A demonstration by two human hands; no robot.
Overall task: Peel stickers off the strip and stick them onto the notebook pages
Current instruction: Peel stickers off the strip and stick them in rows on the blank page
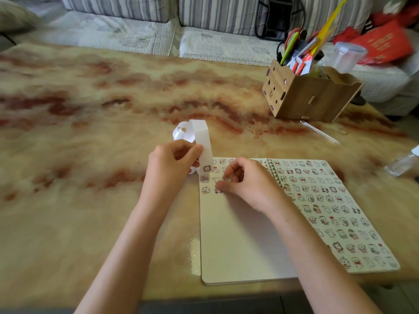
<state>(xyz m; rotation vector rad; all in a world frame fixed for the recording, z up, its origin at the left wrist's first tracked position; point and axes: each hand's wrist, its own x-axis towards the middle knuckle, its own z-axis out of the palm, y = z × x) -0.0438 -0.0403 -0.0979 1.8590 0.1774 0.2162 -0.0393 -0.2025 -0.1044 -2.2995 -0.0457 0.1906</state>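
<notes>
Since that strip [203, 141] was just thin, floppy backing paper curling over on itself, the left hand [174, 155] pinched it a bit above its loose end, right beside the notebook's [238, 245] top left corner. The right hand [247, 184] had its curled fingertips pinched down on a tiny sticker [218, 190] on the left page. These looked feather-light and clingy, so I'd grab one by an edge only, never the sticky face.

One wide-angle view, worn on the person's head, looks forward and down over a table [90, 132]. The left hand [173, 158] gripping the strip [204, 141] sits close, near mid-frame; the right hand [247, 184] just right of that grip, a sofa [113, 30] far beyond.
</notes>
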